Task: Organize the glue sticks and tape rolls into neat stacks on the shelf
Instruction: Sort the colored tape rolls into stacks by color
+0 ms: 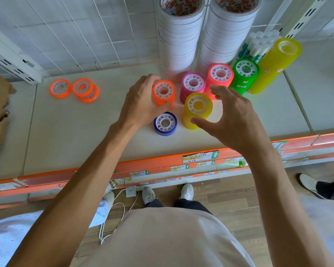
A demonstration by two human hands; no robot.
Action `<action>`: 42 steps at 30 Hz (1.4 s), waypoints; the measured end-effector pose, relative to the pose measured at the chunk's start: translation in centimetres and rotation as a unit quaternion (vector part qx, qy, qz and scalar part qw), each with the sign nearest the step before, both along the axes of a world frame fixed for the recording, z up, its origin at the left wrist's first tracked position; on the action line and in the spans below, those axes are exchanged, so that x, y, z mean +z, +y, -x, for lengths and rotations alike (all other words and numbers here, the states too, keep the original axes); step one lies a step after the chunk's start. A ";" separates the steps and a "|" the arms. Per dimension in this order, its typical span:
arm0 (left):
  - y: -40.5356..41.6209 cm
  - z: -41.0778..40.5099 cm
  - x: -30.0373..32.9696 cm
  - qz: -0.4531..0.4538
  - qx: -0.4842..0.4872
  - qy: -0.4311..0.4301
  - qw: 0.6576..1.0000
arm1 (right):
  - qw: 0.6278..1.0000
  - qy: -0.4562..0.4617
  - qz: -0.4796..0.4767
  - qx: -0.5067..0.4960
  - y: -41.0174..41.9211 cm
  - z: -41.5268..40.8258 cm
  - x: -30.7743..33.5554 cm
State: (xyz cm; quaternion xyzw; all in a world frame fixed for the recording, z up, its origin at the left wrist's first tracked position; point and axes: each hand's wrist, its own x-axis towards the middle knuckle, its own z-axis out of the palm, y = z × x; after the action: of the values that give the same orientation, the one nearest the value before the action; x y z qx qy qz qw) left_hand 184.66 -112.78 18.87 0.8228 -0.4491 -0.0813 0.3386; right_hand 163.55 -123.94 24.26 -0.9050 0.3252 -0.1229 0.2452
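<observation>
Head view: we cup the light, stiff orange stack [164,92] with left fingers [143,97]; right fingers [228,114] spread wide beside the yellow stack [197,110].

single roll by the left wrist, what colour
Blue, with a white patterned core; head view shows it.

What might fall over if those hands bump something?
The short yellow tape stack stands right by the right hand, so a nudge may topple it. The left hand grips the orange tape stack, which stands close to the pink tape stack and could knock it.
</observation>
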 end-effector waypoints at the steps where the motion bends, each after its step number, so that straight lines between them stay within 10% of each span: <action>1: 0.5 -0.1 0.1 0.004 -0.001 0.002 1.000 | 1.000 -0.018 0.005 -0.011 0.4 -0.2 0.3; 7: 5.5 -2.6 0.5 -0.010 0.007 -0.049 0.999 | 0.991 -0.127 -0.001 0.043 5.5 -5.1 1.5; 22: 15.0 -16.8 -2.4 -0.173 0.162 -0.067 0.969 | 0.976 0.069 -0.012 0.207 12.5 -23.5 -5.7; 28: 15.7 -15.8 -2.1 -0.108 0.158 -0.052 0.980 | 0.974 0.091 0.030 0.207 12.8 -28.4 -6.9; 42: 19.0 -11.5 -1.1 -0.056 0.131 0.011 0.990 | 0.987 -0.044 0.032 0.149 13.7 -21.5 -5.8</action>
State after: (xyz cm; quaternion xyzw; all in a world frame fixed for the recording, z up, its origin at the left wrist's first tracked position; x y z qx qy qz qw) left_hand 196.16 -93.81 17.73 0.8912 -0.3286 -0.0698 0.3048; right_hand 185.06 -110.24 18.44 -0.9444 0.1713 -0.1354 0.2456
